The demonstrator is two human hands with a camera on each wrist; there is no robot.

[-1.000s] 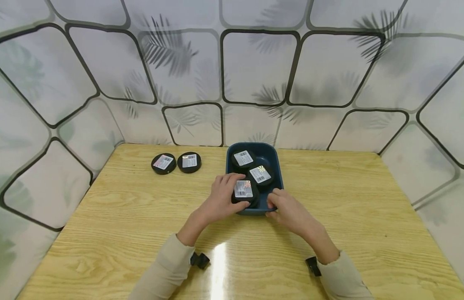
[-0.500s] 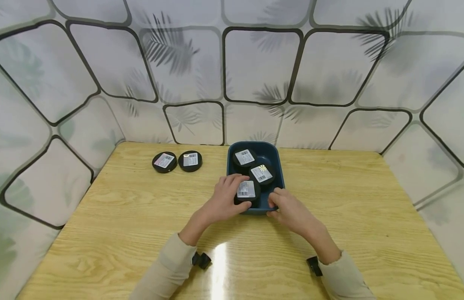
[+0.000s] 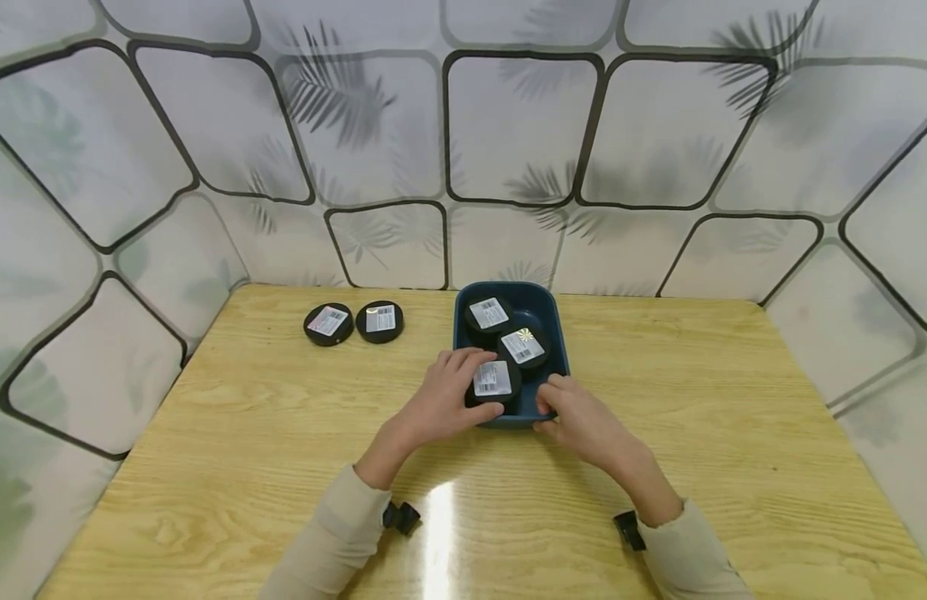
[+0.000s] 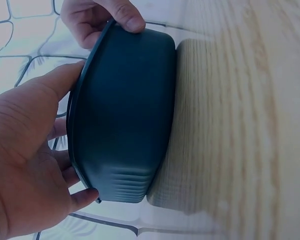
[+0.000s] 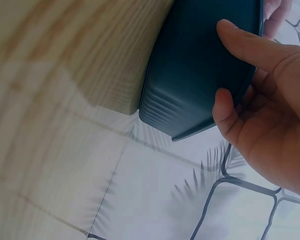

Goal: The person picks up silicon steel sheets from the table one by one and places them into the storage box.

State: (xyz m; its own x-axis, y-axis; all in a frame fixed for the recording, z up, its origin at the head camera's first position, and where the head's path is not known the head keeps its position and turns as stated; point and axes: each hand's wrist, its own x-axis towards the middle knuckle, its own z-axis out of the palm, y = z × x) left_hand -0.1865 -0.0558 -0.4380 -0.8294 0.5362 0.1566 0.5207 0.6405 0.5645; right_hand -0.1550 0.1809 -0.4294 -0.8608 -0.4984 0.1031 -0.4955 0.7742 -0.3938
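A dark blue plastic bin (image 3: pixel 542 317) stands on the table with three labelled black discs visible in it. My left hand (image 3: pixel 443 400) holds the nearest disc (image 3: pixel 493 380), fingers over its left side and thumb at its front edge. Behind that one lie a middle disc (image 3: pixel 523 347) and a far disc (image 3: pixel 488 314). At the front right corner, my right hand (image 3: pixel 583 421) pinches the bin's rim, fingers curled inside and thumb outside. The right wrist view shows that thumb on the bin's outer wall (image 5: pixel 200 65). In the left wrist view, the bin wall (image 4: pixel 125 110) hides the discs.
Two more black discs, a left one (image 3: pixel 328 324) and a right one (image 3: pixel 380 322), lie side by side near the table's back edge, left of the bin. A patterned curtain-like wall (image 3: pixel 516 133) rises behind the wooden table (image 3: pixel 696 400).
The nearest disc has shifted very slightly to the right inside the bin under my left hand. My right hand keeps its hold on the rim, and the bin stays in place.
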